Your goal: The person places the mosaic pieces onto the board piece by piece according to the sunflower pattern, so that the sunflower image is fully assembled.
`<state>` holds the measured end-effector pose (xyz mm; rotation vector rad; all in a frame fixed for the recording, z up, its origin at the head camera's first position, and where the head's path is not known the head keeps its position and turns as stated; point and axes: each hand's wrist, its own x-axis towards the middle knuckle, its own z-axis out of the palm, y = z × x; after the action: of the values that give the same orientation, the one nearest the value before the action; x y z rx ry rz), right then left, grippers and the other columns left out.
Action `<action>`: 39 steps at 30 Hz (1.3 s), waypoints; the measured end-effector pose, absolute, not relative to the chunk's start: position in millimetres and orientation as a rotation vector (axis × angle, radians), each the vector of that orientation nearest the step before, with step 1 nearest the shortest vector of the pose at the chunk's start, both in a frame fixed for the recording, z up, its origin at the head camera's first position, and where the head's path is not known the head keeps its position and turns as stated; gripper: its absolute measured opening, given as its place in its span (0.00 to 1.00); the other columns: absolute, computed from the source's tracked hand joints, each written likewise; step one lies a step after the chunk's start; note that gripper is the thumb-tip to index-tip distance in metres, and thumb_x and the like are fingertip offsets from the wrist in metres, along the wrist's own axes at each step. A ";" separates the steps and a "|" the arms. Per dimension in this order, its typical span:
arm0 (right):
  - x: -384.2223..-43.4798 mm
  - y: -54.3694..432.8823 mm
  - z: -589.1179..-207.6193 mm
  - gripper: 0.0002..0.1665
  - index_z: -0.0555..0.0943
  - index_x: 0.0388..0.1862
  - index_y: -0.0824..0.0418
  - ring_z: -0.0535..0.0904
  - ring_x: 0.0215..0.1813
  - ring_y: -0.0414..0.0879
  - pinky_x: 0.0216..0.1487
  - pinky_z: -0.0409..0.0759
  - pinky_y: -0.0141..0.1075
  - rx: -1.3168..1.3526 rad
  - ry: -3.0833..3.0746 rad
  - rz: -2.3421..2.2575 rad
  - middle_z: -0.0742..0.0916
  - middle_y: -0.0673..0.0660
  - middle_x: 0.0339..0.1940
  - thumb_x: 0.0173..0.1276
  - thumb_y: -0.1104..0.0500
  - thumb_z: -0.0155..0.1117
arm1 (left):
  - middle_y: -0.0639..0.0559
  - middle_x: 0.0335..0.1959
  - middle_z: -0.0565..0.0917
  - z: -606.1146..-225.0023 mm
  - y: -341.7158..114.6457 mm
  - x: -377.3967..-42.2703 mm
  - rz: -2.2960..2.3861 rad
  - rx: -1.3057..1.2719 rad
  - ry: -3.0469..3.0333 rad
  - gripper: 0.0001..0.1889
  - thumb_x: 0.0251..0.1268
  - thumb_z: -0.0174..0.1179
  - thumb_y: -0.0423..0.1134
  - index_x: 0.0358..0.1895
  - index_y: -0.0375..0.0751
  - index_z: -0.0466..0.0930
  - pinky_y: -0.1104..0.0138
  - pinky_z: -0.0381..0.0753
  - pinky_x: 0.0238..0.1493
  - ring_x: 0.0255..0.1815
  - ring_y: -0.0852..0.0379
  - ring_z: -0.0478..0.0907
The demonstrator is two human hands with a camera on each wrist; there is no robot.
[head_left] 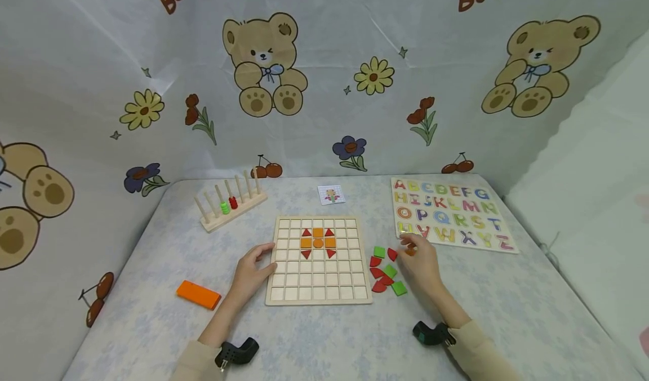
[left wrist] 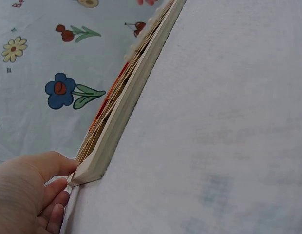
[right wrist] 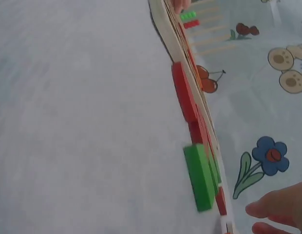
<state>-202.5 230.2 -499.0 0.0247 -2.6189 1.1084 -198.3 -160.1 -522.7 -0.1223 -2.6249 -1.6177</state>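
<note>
A pale wooden grid board (head_left: pixel 319 302) bears orange squares, an orange circle (head_left: pixel 318 243) and red triangles. At its left edge, my left hand (head_left: pixel 249 274) holds the board; the left wrist view shows thumb and bent fingers at the wooden rim (left wrist: pixel 87 171). Just right of the board, my right hand (head_left: pixel 422 262) is bent over loose pieces. An orange piece (head_left: pixel 411 251) shows between its thumb and fingers, its shape mostly hidden. Green squares (head_left: pixel 399 288) and red pieces (head_left: pixel 378 287) lie beside that hand. In the right wrist view, the fingers (right wrist: pixel 282 202) appear beyond a green piece (right wrist: pixel 199 178).
An alphabet board (head_left: pixel 451 215) lies at the back right. A small pattern card (head_left: pixel 331 194) is behind the grid board. A wooden peg rack (head_left: pixel 235 209) with green and red beads stands back left. An orange block (head_left: pixel 198 295) lies left of my left forearm.
</note>
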 end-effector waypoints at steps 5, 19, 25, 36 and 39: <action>-196.6 256.2 -507.6 0.21 0.80 0.52 0.73 0.79 0.48 0.60 0.50 0.75 0.48 -0.099 -2.665 1.049 0.85 0.69 0.46 0.58 0.69 0.69 | 0.42 0.62 0.80 -523.0 -160.4 -198.7 -1.610 -0.130 -2.618 0.25 0.62 0.65 0.30 0.64 0.37 0.77 0.51 0.70 0.64 0.64 0.45 0.74; -200.5 252.2 -506.8 0.22 0.80 0.54 0.72 0.80 0.43 0.55 0.39 0.74 0.24 -0.177 -2.625 1.179 0.87 0.68 0.42 0.60 0.69 0.69 | 0.42 0.63 0.79 -524.1 -160.9 -198.4 -1.631 -0.141 -2.618 0.25 0.62 0.66 0.30 0.64 0.37 0.76 0.51 0.69 0.65 0.66 0.45 0.74; -206.5 211.2 -495.6 0.24 0.79 0.56 0.72 0.81 0.46 0.56 0.44 0.79 0.30 0.004 -2.632 1.310 0.87 0.67 0.45 0.60 0.69 0.70 | 0.42 0.63 0.79 -524.2 -161.2 -198.5 -1.641 -0.131 -2.614 0.25 0.62 0.66 0.30 0.64 0.37 0.76 0.50 0.69 0.66 0.66 0.45 0.73; -220.1 115.6 -500.2 0.23 0.81 0.54 0.69 0.80 0.41 0.51 0.43 0.79 0.35 0.549 -2.646 1.474 0.87 0.60 0.40 0.58 0.72 0.69 | 0.42 0.63 0.79 -522.9 -162.0 -197.6 -1.630 -0.132 -2.614 0.25 0.62 0.66 0.30 0.64 0.37 0.77 0.51 0.70 0.64 0.65 0.45 0.74; -223.9 102.5 -500.3 0.24 0.81 0.55 0.69 0.80 0.40 0.50 0.43 0.80 0.35 0.603 -2.671 1.454 0.87 0.60 0.40 0.57 0.73 0.69 | 0.43 0.63 0.79 -523.3 -161.8 -198.6 -1.633 -0.127 -2.620 0.25 0.62 0.66 0.30 0.64 0.38 0.77 0.51 0.69 0.65 0.66 0.46 0.74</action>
<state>-223.9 102.5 -500.3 0.6028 -2.6712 1.4539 -198.6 -161.8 -523.3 -0.1267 -2.6203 -1.6330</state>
